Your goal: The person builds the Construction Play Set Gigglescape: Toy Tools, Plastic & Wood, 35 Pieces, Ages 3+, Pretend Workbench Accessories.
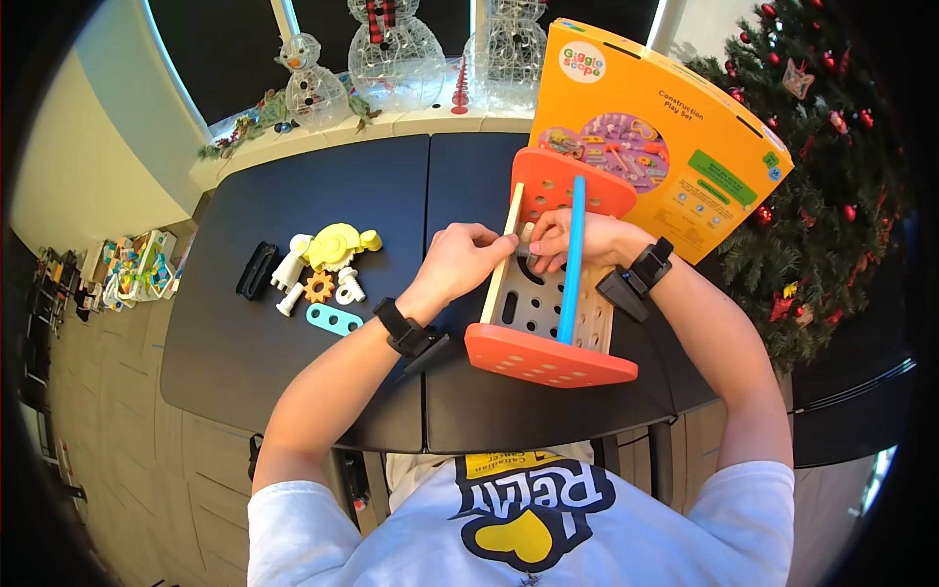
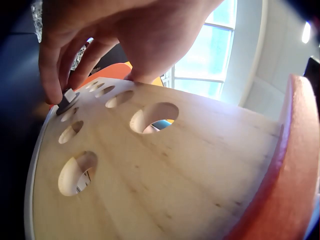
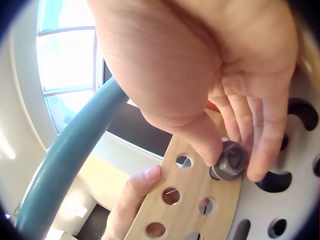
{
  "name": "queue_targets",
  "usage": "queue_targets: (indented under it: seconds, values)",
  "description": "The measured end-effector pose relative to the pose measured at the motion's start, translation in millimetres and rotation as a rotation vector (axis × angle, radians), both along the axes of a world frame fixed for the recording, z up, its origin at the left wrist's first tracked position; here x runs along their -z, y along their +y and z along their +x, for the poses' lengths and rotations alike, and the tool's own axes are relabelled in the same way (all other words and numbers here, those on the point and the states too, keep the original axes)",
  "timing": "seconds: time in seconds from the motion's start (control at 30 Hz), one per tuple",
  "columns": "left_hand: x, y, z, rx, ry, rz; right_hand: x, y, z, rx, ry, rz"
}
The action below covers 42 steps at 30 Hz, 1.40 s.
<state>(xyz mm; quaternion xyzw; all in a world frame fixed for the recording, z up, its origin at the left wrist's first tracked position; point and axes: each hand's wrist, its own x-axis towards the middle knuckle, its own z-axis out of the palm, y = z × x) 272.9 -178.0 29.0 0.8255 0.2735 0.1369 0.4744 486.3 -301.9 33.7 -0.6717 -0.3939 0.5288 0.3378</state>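
A toy toolbox with orange end plates (image 1: 550, 358), pale wooden side panels (image 2: 165, 175) full of holes and a blue bar handle (image 1: 573, 274) stands on the table. My right hand (image 1: 579, 238) reaches inside it and pinches a grey hex nut (image 3: 232, 160) against the inner face of the left side panel. My left hand (image 1: 458, 259) grips that same panel from outside, its thumb at the top edge. The left fingertips hold a grey bolt head (image 2: 66, 101) low on the outer face. The panel hides the bolt's middle.
Left on the black table (image 1: 323, 186) lie a yellow toy piece (image 1: 335, 245), an orange gear (image 1: 319, 287), a turquoise strip (image 1: 334, 319), white bolts (image 1: 349, 285) and a black object (image 1: 257, 271). An orange box (image 1: 665, 127) stands behind the toolbox; a decorated tree (image 1: 812, 196) is at right.
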Motion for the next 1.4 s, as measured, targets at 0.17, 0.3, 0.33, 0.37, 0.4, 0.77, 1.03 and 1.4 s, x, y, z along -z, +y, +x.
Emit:
queue_targets:
  seconds: [0.17,0.3,0.33,0.37,0.4,0.77,1.03,1.4]
  values:
    - [2,-1,2,-0.023,-0.013,0.000,-2,-1,0,-0.014,-0.102,-0.026]
    - [8,1,5,-0.047,-0.035,-0.025,7,0,7,-0.026,-0.064,0.000]
    - [8,1,5,-0.048,-0.033,-0.030,8,0,7,-0.023,-0.052,0.004]
    - [7,1,5,-0.049,-0.032,-0.035,9,0,8,-0.019,-0.041,0.008]
    - [7,0,5,-0.051,-0.030,-0.040,9,0,9,0.002,0.004,0.009]
    - [3,-3,5,-0.067,-0.028,-0.008,13,-3,10,-0.030,0.034,0.069]
    - [2,-3,6,-0.064,-0.013,-0.018,3,-3,2,0.048,0.155,-0.021]
    - [0,-5,5,-0.059,-0.008,-0.026,13,-1,9,-0.055,0.112,-0.004]
